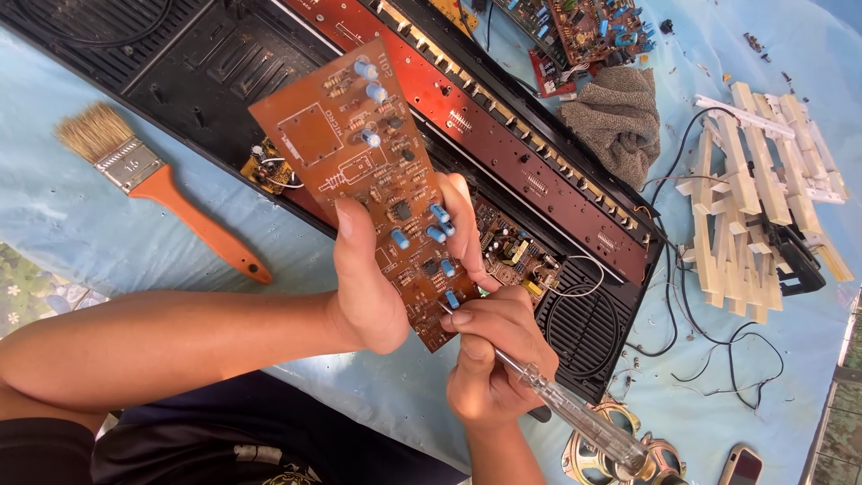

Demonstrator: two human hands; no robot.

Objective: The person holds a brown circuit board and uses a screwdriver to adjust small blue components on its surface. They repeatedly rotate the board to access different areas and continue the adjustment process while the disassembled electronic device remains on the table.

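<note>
So the brown rectangular circuit board (pixel 382 180) dotted with blue capacitors is held up over the long black plastic keyboard case (pixel 575 332). Left hand (pixel 373 287) has its fingers clamped on the board's lower end. Right hand (pixel 489 359), just below the board, has fingers wrapped around a clear-handled screwdriver (pixel 566 404), tip touching the board's bottom corner. An orange-handled paintbrush (pixel 162 193) lies left of the board on the bench.

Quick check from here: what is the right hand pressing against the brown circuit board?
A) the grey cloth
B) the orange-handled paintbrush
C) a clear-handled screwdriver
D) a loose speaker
C: the right hand grips a clear-handled screwdriver, its tip at the lower edge of the brown circuit board that the left hand holds.
</note>
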